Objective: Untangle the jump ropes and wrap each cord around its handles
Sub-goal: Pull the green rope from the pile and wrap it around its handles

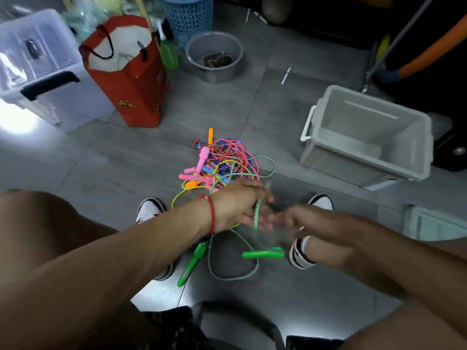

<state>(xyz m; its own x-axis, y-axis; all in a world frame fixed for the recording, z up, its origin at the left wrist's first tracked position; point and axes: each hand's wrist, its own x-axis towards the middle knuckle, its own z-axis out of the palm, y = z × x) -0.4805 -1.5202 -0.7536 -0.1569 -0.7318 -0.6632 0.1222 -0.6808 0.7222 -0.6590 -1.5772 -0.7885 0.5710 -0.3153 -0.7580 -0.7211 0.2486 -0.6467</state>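
My left hand (237, 208) is curled round the teal cord (257, 213), holding it up off the floor so it slides clear of the tangle (222, 162) just ahead of my shoes; my right hand (300, 218) is right beside it, too blurred to tell if it's gripping anything; two green handles (262, 254) lie on the floor below my hands, already free, so that's the rope I'd wrap first; in the pile I count about three pink handles, one orange for sure, some blue bits; one empty grey bin (404, 137) waits off to the right.
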